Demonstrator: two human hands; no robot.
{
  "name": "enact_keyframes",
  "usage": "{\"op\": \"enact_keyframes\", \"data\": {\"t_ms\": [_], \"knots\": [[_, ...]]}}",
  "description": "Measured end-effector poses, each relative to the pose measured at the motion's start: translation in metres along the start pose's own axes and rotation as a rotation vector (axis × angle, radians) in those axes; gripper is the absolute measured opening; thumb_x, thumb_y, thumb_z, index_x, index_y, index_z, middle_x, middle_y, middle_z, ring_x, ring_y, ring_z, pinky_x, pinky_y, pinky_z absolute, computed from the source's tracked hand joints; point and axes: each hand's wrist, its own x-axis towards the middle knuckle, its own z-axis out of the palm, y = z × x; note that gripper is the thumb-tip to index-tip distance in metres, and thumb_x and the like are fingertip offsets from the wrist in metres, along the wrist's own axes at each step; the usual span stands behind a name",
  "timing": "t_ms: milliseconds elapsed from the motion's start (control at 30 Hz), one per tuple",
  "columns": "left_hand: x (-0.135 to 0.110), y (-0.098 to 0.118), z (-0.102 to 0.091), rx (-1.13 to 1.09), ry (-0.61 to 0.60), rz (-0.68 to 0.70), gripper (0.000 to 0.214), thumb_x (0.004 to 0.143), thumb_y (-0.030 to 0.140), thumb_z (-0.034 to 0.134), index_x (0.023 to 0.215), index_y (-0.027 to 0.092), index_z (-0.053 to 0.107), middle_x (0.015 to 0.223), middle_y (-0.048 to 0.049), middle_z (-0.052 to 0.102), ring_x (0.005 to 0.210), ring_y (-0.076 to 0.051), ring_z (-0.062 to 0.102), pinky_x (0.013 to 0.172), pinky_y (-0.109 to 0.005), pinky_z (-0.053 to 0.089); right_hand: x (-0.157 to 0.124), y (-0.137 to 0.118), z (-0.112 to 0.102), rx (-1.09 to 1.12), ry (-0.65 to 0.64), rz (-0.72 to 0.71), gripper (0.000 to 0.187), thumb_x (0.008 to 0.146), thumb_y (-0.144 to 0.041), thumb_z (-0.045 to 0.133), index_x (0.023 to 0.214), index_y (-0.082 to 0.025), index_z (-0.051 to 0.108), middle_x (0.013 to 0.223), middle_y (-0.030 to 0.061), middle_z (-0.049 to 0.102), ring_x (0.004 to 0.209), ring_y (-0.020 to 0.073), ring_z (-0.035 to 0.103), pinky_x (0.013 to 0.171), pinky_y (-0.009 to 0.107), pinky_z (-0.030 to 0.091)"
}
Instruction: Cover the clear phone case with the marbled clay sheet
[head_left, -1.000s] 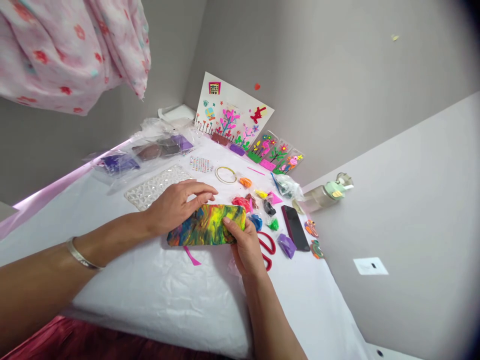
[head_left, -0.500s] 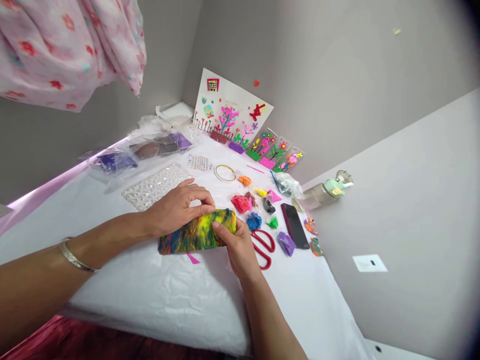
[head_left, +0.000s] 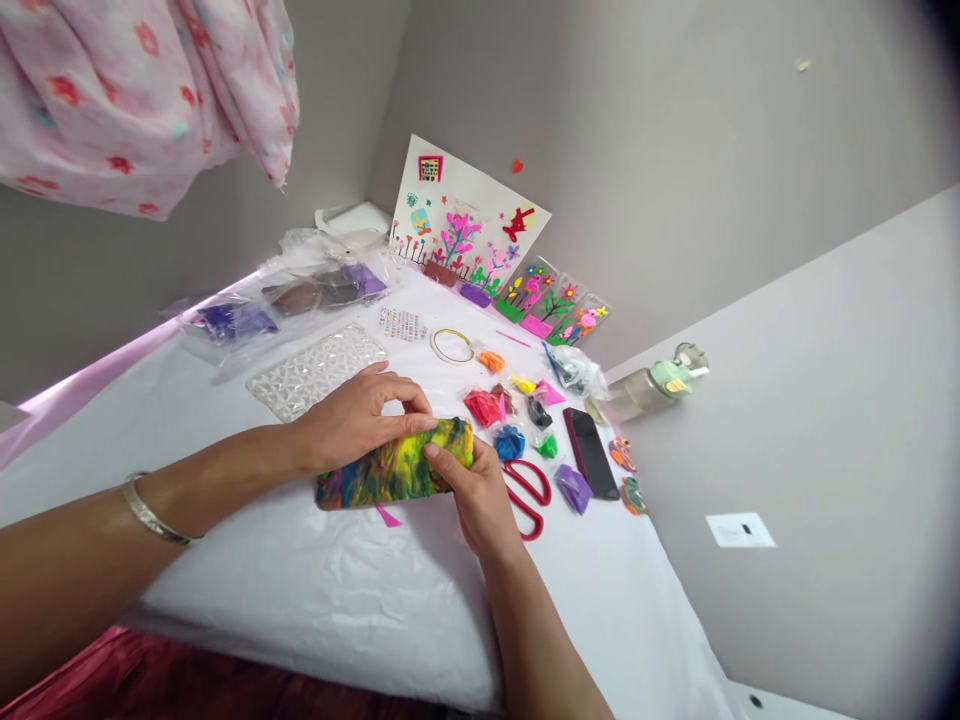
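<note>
A flat slab of multicoloured marbled clay is lifted and folded over the white table. My left hand, with a metal bangle on its wrist, pinches the slab's far edge. My right hand grips its right end, thumb on top. A pink sliver lies under the slab.
Small clay lumps in bags, red scissors, a dark phone, a tape ring, a textured clear mat, bagged clay and clay pictures against the wall surround my hands. A bottle lies at the right.
The slab has gone from lying flat to being curled and drawn left, narrower now. Both hands have kept their grip on it.
</note>
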Motion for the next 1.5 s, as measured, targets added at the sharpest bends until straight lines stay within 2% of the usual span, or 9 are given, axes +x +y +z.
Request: {"op": "enact_keyframes", "data": {"t_ms": [100, 233, 333, 500, 700, 1133, 1333, 1400, 1500], "knots": [[-0.001, 0.000, 0.001, -0.040, -0.005, -0.014, 0.026, 0.095, 0.046, 0.059, 0.087, 0.024, 0.070, 0.088, 0.0058, 0.074, 0.087, -0.018, 0.066, 0.124, -0.049, 0.016, 0.000, 0.000, -0.001, -0.015, -0.002, -0.011, 0.021, 0.083, -0.036, 0.080, 0.086, -0.018, 0.070, 0.073, -0.0024, 0.057, 0.063, 0.0119, 0.049, 0.063, 0.025, 0.043], [-0.002, 0.004, 0.000, -0.047, -0.003, -0.019, 0.025, 0.091, 0.044, 0.062, 0.081, 0.022, 0.069, 0.086, 0.0037, 0.072, 0.086, -0.020, 0.065, 0.111, -0.043, 0.036, -0.001, 0.001, -0.001, -0.053, -0.013, -0.001, 0.024, 0.082, -0.038, 0.081, 0.082, -0.017, 0.068, 0.071, -0.0029, 0.055, 0.062, 0.0115, 0.046, 0.060, 0.024, 0.039], [-0.003, 0.007, -0.004, -0.070, -0.026, -0.051, 0.023, 0.089, 0.044, 0.065, 0.081, 0.022, 0.069, 0.087, 0.0033, 0.072, 0.088, -0.021, 0.065, 0.104, -0.040, 0.040, -0.001, 0.000, -0.001, -0.056, -0.027, -0.006, 0.025, 0.083, -0.039, 0.080, 0.081, -0.017, 0.068, 0.071, -0.0025, 0.055, 0.062, 0.0116, 0.046, 0.061, 0.025, 0.039], [-0.003, 0.011, -0.007, -0.126, -0.069, -0.092, 0.019, 0.088, 0.044, 0.069, 0.087, 0.025, 0.073, 0.093, 0.0050, 0.075, 0.102, -0.022, 0.066, 0.104, -0.036, 0.040, -0.003, 0.000, 0.000, -0.053, -0.057, 0.004, 0.023, 0.083, -0.038, 0.080, 0.081, -0.019, 0.069, 0.071, -0.0027, 0.054, 0.062, 0.0122, 0.046, 0.061, 0.026, 0.040], [-0.004, 0.011, -0.006, -0.101, -0.062, -0.061, 0.022, 0.092, 0.043, 0.065, 0.083, 0.024, 0.072, 0.090, 0.0056, 0.074, 0.096, -0.020, 0.068, 0.114, -0.038, 0.033, -0.004, -0.002, 0.001, -0.060, -0.075, 0.029, 0.023, 0.082, -0.038, 0.081, 0.081, -0.019, 0.068, 0.073, -0.0026, 0.054, 0.065, 0.0129, 0.046, 0.062, 0.025, 0.040], [-0.005, 0.017, -0.003, -0.170, -0.054, -0.062, 0.019, 0.089, 0.043, 0.068, 0.086, 0.025, 0.073, 0.091, 0.0025, 0.076, 0.098, -0.023, 0.067, 0.103, -0.037, 0.044, -0.006, -0.004, 0.004, -0.110, -0.102, 0.048, 0.026, 0.081, -0.042, 0.080, 0.080, -0.020, 0.067, 0.070, -0.0028, 0.053, 0.063, 0.0129, 0.044, 0.060, 0.026, 0.038], [-0.005, 0.017, -0.003, -0.103, -0.045, 0.061, 0.021, 0.094, 0.037, 0.064, 0.083, 0.024, 0.076, 0.084, 0.0074, 0.078, 0.081, -0.016, 0.069, 0.125, -0.043, 0.016, -0.006, -0.003, 0.006, -0.077, -0.143, 0.093, 0.023, 0.081, -0.041, 0.081, 0.085, -0.020, 0.073, 0.072, -0.0009, 0.064, 0.063, 0.0147, 0.055, 0.065, 0.028, 0.046], [-0.004, 0.014, -0.009, -0.100, -0.096, 0.038, 0.028, 0.098, 0.040, 0.056, 0.092, 0.024, 0.078, 0.094, 0.0044, 0.080, 0.088, -0.018, 0.070, 0.118, -0.040, 0.031, -0.005, -0.004, 0.005, -0.040, -0.132, 0.099, 0.023, 0.080, -0.040, 0.082, 0.088, -0.020, 0.075, 0.076, -0.0001, 0.069, 0.064, 0.0157, 0.060, 0.068, 0.029, 0.050], [-0.002, 0.009, -0.023, -0.101, -0.150, -0.015, 0.043, 0.103, 0.044, 0.040, 0.107, 0.022, 0.076, 0.104, -0.0019, 0.079, 0.097, -0.022, 0.070, 0.090, -0.031, 0.049, -0.002, -0.007, 0.003, 0.026, -0.059, 0.090, 0.023, 0.077, -0.039, 0.084, 0.088, -0.020, 0.076, 0.076, -0.0001, 0.072, 0.063, 0.0159, 0.063, 0.067, 0.029, 0.052]]}}
